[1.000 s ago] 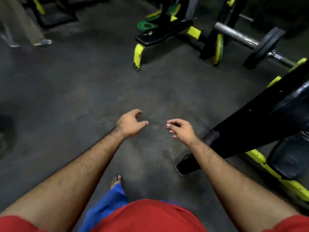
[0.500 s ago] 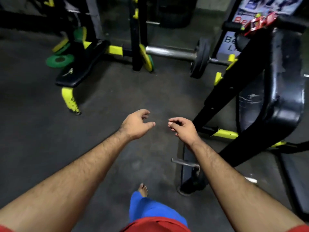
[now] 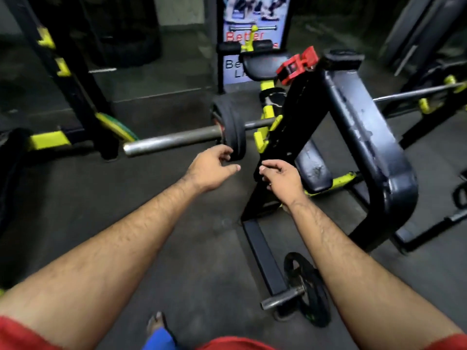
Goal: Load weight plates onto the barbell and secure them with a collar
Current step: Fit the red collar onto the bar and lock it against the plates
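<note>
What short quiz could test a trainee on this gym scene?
1. True or false: the left hand grips the collar.
2. Which colour is the collar? A red, B green, C blue.
3. Fill in: the plates sit on the ____.

Key: 1 false, both it and the right hand hold nothing, and the collar rests on the black frame. 2 A. 3 barbell.

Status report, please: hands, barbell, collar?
Left hand and right hand empty. Barbell carries black plates, sleeve end bare. Red collar sits atop black frame.
</note>
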